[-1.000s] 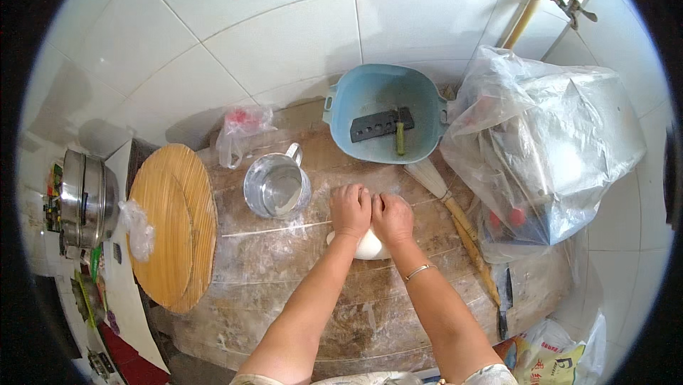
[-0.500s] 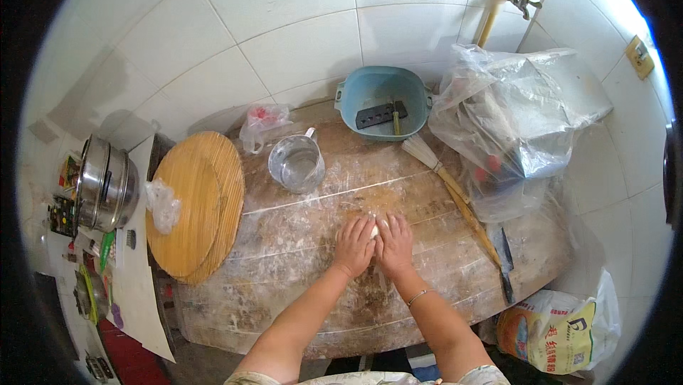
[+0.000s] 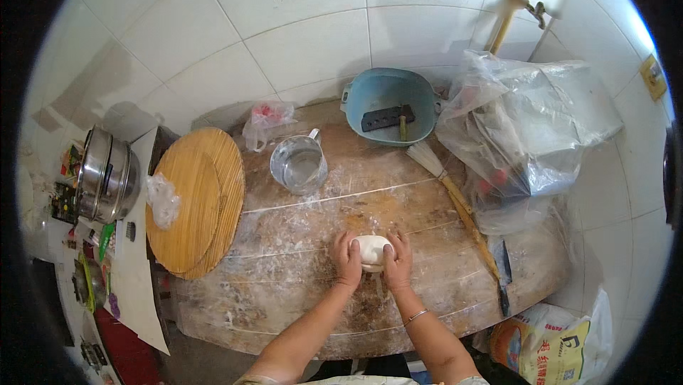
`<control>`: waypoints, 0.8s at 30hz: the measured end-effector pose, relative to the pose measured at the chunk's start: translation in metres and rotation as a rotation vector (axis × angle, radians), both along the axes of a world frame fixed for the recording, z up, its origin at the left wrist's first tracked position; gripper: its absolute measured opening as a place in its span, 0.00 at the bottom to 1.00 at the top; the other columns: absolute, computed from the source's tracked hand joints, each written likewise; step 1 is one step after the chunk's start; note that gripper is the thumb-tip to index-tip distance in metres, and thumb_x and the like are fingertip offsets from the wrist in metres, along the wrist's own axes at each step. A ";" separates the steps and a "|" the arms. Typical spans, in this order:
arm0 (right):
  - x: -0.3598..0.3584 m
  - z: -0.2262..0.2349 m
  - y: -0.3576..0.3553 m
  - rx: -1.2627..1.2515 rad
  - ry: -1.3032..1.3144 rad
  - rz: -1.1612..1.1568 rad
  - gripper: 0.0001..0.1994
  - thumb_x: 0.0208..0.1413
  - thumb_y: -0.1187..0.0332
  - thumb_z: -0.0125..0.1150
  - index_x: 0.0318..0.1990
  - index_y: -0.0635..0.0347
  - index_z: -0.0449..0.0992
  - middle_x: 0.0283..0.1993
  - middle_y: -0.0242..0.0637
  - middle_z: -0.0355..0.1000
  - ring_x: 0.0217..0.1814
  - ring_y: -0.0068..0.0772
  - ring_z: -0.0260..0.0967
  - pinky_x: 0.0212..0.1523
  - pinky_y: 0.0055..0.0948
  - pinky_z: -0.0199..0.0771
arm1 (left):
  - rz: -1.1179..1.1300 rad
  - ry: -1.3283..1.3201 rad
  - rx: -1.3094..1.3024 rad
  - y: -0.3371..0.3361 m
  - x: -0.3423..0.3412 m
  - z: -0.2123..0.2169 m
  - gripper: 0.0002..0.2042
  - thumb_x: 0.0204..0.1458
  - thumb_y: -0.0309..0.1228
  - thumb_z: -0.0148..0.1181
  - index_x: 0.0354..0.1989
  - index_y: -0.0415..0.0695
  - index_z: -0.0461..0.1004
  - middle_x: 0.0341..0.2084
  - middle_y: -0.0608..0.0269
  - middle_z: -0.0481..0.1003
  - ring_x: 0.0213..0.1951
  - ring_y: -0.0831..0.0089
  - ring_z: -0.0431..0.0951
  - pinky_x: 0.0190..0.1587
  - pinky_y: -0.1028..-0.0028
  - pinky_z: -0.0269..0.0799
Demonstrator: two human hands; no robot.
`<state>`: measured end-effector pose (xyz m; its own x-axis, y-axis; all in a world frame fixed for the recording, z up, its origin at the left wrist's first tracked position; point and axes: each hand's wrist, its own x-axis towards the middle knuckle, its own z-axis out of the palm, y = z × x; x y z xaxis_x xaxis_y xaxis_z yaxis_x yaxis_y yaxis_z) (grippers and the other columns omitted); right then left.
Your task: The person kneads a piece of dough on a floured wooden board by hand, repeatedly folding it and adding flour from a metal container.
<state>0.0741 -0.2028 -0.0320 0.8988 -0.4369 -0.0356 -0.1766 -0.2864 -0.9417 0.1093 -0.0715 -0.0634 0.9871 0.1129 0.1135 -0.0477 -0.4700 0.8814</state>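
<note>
A smooth white lump of dough [image 3: 371, 250] rests on the floured wooden board [image 3: 299, 307] in front of me. My left hand [image 3: 347, 260] cups its left side, fingers curved along it and thumb against its edge. From the other side my right hand [image 3: 398, 258] closes on it in the same way, a bracelet on that wrist. The dough shows between the two hands, and its outer ends are hidden behind the fingers.
Beyond the hands stand a metal mug [image 3: 299, 166] and a blue basin [image 3: 390, 81] with a dark slotted tool inside. A brush [image 3: 455, 193] and a knife [image 3: 502, 271] lie right, near a plastic-covered bulk [image 3: 526, 129]. Round wooden lids [image 3: 192, 207] stand left.
My hands have parted from lying together over the dough to holding it at both sides, so its top now shows. The view has shifted slightly.
</note>
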 end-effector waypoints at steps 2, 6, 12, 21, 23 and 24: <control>0.004 0.000 0.008 -0.121 0.037 -0.091 0.16 0.56 0.64 0.59 0.49 0.61 0.77 0.59 0.54 0.64 0.63 0.55 0.60 0.63 0.46 0.58 | 0.101 0.017 0.075 -0.023 -0.007 0.011 0.14 0.58 0.34 0.52 0.47 0.39 0.75 0.52 0.48 0.69 0.54 0.52 0.67 0.59 0.56 0.59; 0.010 -0.007 0.004 -0.245 -0.048 -0.023 0.14 0.56 0.64 0.56 0.46 0.60 0.78 0.55 0.53 0.65 0.58 0.56 0.61 0.59 0.51 0.59 | 0.122 -0.094 0.172 -0.035 -0.001 0.010 0.11 0.55 0.30 0.52 0.41 0.40 0.77 0.46 0.50 0.70 0.50 0.51 0.69 0.56 0.55 0.61; 0.025 -0.010 -0.004 -0.311 -0.061 0.046 0.14 0.57 0.65 0.52 0.48 0.60 0.74 0.53 0.51 0.67 0.55 0.56 0.62 0.57 0.51 0.59 | 0.100 -0.107 0.172 -0.033 0.016 0.010 0.09 0.53 0.29 0.55 0.40 0.43 0.78 0.44 0.53 0.72 0.47 0.53 0.70 0.52 0.55 0.63; 0.024 -0.006 -0.030 -0.205 -0.091 0.242 0.14 0.61 0.67 0.51 0.52 0.60 0.72 0.51 0.50 0.68 0.55 0.55 0.63 0.57 0.47 0.61 | -0.220 -0.107 0.207 -0.011 0.008 0.061 0.05 0.46 0.25 0.63 0.32 0.43 0.80 0.38 0.57 0.75 0.46 0.57 0.72 0.50 0.61 0.67; 0.022 -0.007 -0.030 -0.213 -0.089 0.231 0.14 0.61 0.66 0.50 0.52 0.60 0.72 0.50 0.50 0.68 0.55 0.54 0.63 0.57 0.46 0.61 | -0.242 -0.074 0.262 -0.013 0.012 0.069 0.05 0.45 0.26 0.64 0.31 0.43 0.80 0.36 0.58 0.75 0.44 0.57 0.72 0.49 0.60 0.67; 0.023 -0.006 -0.028 -0.194 -0.068 0.236 0.15 0.61 0.66 0.51 0.53 0.59 0.72 0.53 0.51 0.68 0.57 0.55 0.62 0.58 0.46 0.60 | -0.253 -0.058 0.289 -0.013 0.015 0.073 0.04 0.45 0.26 0.64 0.31 0.43 0.80 0.35 0.58 0.75 0.44 0.57 0.72 0.48 0.60 0.68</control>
